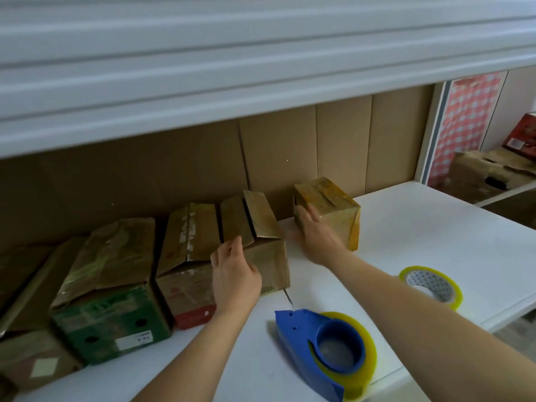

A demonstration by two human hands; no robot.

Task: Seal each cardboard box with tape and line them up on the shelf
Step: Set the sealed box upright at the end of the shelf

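Now, along the white shelf (406,227) the boxes (110,314) run from 9 o'clock to centre, where the end box (272,265) has a flap up, left hand (235,274) on its near edge, fingers together, likely steadying it. Right hand (316,236), fingers spread flat, is against the small taped box (333,210) at 1 o'clock, seemingly to slide it; tape dispenser (322,352) at 5.

- small box (330,211): brown cardboard, glossy tape wrap
- open box (255,242): matt, creased cardboard
- shelf (420,227): smooth white, slight sheen
- tape dispenser (313,352): blue plastic
- tape roll (430,285): glossy yellowish film
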